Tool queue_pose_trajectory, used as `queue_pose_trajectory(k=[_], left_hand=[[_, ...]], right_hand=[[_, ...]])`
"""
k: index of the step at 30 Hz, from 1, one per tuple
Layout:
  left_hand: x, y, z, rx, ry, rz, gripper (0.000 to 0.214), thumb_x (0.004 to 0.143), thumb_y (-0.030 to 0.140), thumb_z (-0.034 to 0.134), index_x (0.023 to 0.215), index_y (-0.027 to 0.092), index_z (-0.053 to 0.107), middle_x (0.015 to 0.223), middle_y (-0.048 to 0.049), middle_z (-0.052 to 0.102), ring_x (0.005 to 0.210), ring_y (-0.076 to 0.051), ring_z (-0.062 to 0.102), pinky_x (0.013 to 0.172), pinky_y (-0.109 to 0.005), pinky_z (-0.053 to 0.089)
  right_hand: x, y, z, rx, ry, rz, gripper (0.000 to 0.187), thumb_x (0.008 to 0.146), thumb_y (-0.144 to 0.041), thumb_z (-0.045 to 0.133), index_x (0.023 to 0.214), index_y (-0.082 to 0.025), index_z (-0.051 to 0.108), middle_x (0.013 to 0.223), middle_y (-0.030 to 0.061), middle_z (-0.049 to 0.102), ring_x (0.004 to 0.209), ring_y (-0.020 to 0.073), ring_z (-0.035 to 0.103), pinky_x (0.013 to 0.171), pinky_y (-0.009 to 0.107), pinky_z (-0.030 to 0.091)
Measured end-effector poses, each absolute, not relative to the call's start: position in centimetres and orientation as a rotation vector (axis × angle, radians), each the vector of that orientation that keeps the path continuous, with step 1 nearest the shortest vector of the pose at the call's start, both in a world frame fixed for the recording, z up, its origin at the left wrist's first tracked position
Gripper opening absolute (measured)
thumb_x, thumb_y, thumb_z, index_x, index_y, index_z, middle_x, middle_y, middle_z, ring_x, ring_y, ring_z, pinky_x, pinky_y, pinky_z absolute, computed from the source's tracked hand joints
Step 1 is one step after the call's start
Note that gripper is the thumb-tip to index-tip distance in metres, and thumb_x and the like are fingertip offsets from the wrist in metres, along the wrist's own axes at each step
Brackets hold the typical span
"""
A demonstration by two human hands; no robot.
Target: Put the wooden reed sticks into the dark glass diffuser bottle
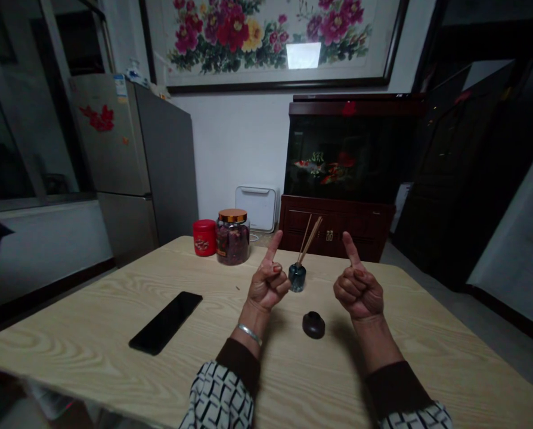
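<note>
My left hand [269,280] is raised above the table, its index finger pointing up and the other fingers curled into the palm, holding nothing. A silver bracelet [249,334] circles that wrist. My right hand [358,286] mirrors it, index finger up and the rest folded, also with nothing in it. Between the two hands, closer to the left one, stands a dark glass reed diffuser [297,278] with several thin sticks. A small dark brown rounded object [313,325] with a knob on top lies on the wood nearer to me.
A black phone [166,322] lies flat at the left of the wooden table [114,304]. Toward the back edge stand a red canister [204,238] and a glass jar [232,241] with a copper-coloured lid. Beyond are a fridge [168,161] and an aquarium [369,161].
</note>
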State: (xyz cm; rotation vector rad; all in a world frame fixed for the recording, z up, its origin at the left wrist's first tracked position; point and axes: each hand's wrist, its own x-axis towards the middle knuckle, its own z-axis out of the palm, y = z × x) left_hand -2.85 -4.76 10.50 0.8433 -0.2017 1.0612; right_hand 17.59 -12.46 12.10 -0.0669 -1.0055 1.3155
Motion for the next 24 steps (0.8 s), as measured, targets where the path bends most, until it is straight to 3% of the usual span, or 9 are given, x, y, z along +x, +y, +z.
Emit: queue_pose_trajectory(k=[3,5,7,9,11,14,17,21,24], left_hand=[[-2.3,-2.8,9.6,0.779,-0.089,1.117,0.07,0.075,0.016,0.068,0.142,0.022,0.048,0.052,0.0126,0.02,0.042,-0.005,0.013,0.043,-0.018,0.019],[-1.9,-1.2,8.3,0.787,0.068,1.136,0.065,0.075,0.021,0.07,0.138,0.018,0.052,0.057,0.0099,0.036,0.046,-0.004,0.031,0.048,-0.017,0.027],[-1.5,0.5,6.3,0.864,0.303,1.133,0.062,0.073,0.024,0.073,0.133,0.017,0.056,0.072,0.0036,0.054,0.057,-0.005,0.047,0.054,-0.017,0.034],[-0.9,1.9,3.9,0.956,0.546,1.143,0.057,0.072,0.027,0.074,0.126,0.018,0.06,0.088,-0.0022,0.063,0.067,-0.008,0.056,0.057,-0.018,0.037],[-0.3,2.9,1.6,1.03,0.686,1.156,0.051,0.072,0.028,0.073,0.12,0.017,0.062,0.093,-0.0044,0.064,0.072,-0.01,0.059,0.059,-0.019,0.039],[0.8,3.8,-1.1,1.104,0.774,1.203,0.045,0.069,0.02,0.073,0.113,0.016,0.063,0.093,-0.0039,0.062,0.068,-0.008,0.055,0.059,-0.019,0.039],[1.5,4.3,-2.4,1.181,0.793,1.225,0.046,0.068,0.013,0.071,0.113,0.017,0.062,0.099,-0.0036,0.06,0.066,-0.006,0.053,0.058,-0.019,0.04],[1.6,4.4,-2.6,1.297,0.825,1.224,0.043,0.072,0.011,0.067,0.114,0.016,0.06,0.1,-0.005,0.061,0.069,-0.008,0.055,0.06,-0.019,0.042],[1.4,4.3,-2.4,1.297,0.86,1.233,0.042,0.071,0.009,0.066,0.112,0.016,0.062,0.098,-0.0052,0.062,0.072,-0.009,0.057,0.064,-0.02,0.044]], right_hand=[[18.2,-10.6,11.6,-0.245,-0.946,1.307,0.063,0.081,-0.025,0.065,0.143,-0.027,0.049,0.055,-0.0136,0.027,0.041,0.0049,0.016,0.037,0.012,0.018],[18.6,-8.6,10.9,-0.506,-0.906,1.252,0.049,0.08,-0.032,0.069,0.128,-0.025,0.06,0.06,-0.01,0.042,0.047,0.005,0.035,0.043,0.013,0.03],[19.0,-6.0,9.9,-0.875,-0.887,1.113,0.039,0.077,-0.037,0.074,0.113,-0.025,0.066,0.076,-0.0032,0.059,0.064,0.0086,0.055,0.053,0.017,0.041],[19.1,-3.2,8.7,-1.201,-0.928,0.931,0.037,0.075,-0.042,0.076,0.107,-0.026,0.067,0.101,0.004,0.069,0.089,0.0166,0.064,0.065,0.024,0.047],[18.8,-0.5,7.5,-1.351,-1.013,0.814,0.038,0.074,-0.047,0.075,0.104,-0.027,0.067,0.117,0.0078,0.069,0.105,0.0232,0.064,0.073,0.03,0.049],[17.6,3.1,6.0,-1.337,-1.1,0.791,0.04,0.07,-0.054,0.075,0.091,-0.021,0.068,0.109,0.0103,0.073,0.104,0.0263,0.065,0.076,0.034,0.049],[16.3,5.1,5.9,-1.268,-1.084,0.747,0.047,0.071,-0.065,0.069,0.076,-0.019,0.06,0.089,0.0092,0.074,0.091,0.0234,0.067,0.073,0.032,0.05],[17.0,4.5,10.1,-0.911,-0.896,0.582,0.048,0.077,-0.069,0.062,0.078,-0.023,0.048,0.067,-0.0021,0.065,0.066,0.0152,0.066,0.065,0.03,0.055],[20.2,1.7,13.6,-0.887,-0.949,0.479,0.037,0.082,-0.059,0.064,0.081,-0.025,0.049,0.052,-0.0111,0.044,0.04,0.0076,0.044,0.049,0.025,0.05]])
